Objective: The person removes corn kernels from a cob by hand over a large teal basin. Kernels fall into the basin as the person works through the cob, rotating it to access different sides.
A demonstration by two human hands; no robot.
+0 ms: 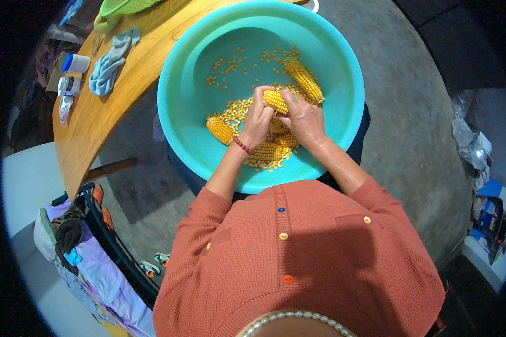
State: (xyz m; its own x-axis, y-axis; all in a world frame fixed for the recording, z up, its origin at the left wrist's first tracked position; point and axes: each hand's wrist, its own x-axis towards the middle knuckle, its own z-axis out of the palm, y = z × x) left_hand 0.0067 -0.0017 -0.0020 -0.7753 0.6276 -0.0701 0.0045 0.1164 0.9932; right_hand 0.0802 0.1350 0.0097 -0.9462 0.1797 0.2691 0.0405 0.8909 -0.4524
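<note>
Both of my hands grip one yellow corn cob above the middle of a large turquoise plastic basin. My left hand holds the cob's left end, with a red bead bracelet at the wrist. On the cob's right end rests the thumb of my right hand, its fingers partly hidden underneath. Below lie loose corn kernels and several more cobs. One cob leans at the basin's upper right; another cob lies left of my left hand. The basin sits on my lap.
A wooden table curves along the left, holding a grey-blue sock-like cloth, a white jar with a blue lid and a green plastic basket. A bed stands lower left. Plastic bags lie far right.
</note>
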